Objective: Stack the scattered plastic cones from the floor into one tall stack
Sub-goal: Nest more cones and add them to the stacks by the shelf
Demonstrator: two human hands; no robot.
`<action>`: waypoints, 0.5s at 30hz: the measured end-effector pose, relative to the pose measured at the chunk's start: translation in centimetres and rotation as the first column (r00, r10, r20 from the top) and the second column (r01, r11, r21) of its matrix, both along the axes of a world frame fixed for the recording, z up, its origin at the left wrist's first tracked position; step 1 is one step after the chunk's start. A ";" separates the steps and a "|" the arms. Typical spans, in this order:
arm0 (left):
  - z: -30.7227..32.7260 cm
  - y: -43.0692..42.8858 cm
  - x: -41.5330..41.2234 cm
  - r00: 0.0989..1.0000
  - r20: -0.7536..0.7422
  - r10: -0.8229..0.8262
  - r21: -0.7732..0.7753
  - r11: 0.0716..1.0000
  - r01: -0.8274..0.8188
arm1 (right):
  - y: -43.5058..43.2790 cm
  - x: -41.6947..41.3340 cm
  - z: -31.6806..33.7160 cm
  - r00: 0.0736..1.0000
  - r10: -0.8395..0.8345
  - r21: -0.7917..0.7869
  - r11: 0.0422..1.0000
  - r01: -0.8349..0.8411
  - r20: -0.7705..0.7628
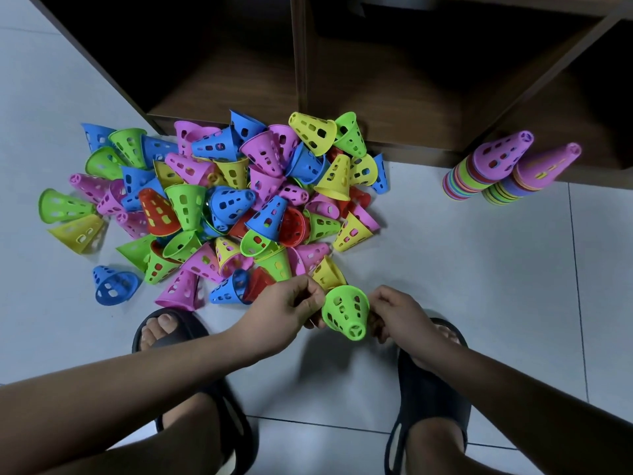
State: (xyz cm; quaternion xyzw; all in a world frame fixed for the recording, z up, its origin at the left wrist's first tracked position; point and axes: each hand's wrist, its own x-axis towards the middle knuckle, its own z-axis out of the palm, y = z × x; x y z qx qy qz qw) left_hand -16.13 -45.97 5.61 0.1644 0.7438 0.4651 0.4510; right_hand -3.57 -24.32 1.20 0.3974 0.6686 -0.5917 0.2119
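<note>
A green perforated cone (346, 311) hangs just above the floor, narrow tip toward me. My left hand (291, 308) pinches its left rim and my right hand (394, 311) pinches its right rim. Beyond my hands lies a big heap of loose cones (219, 207) in blue, pink, yellow, green and red. A yellow cone (329, 272) lies right behind the green one. Two stacks topped with pink cones stand at the right by the shelf, one (479, 169) left of the other (527, 176).
A dark wooden shelf unit (394, 80) with open compartments runs along the back, its base touching the heap. My feet in black sandals, the left (171, 330) and the right (431, 389), stand on the pale tiled floor (479, 269). A lone blue cone (114, 286) lies at the left.
</note>
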 end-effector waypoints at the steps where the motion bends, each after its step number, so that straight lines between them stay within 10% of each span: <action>1: -0.2 -0.1 0.0 1.000 -0.017 -0.001 -0.026 1.000 0.001 | 0.1 0.0 -0.1 1.000 0.024 0.020 1.000 -0.024 0.006; 7: -1.8 -1.5 -1.0 0.943 -0.279 -0.181 -0.136 0.980 0.148 | 1.7 -0.3 0.0 0.996 0.091 0.125 0.988 -0.092 0.006; 15: -4.1 -6.5 -5.0 0.580 -0.665 -0.471 -0.338 0.882 0.329 | 5.5 -5.7 -0.4 0.967 0.188 0.423 0.901 -0.101 -0.171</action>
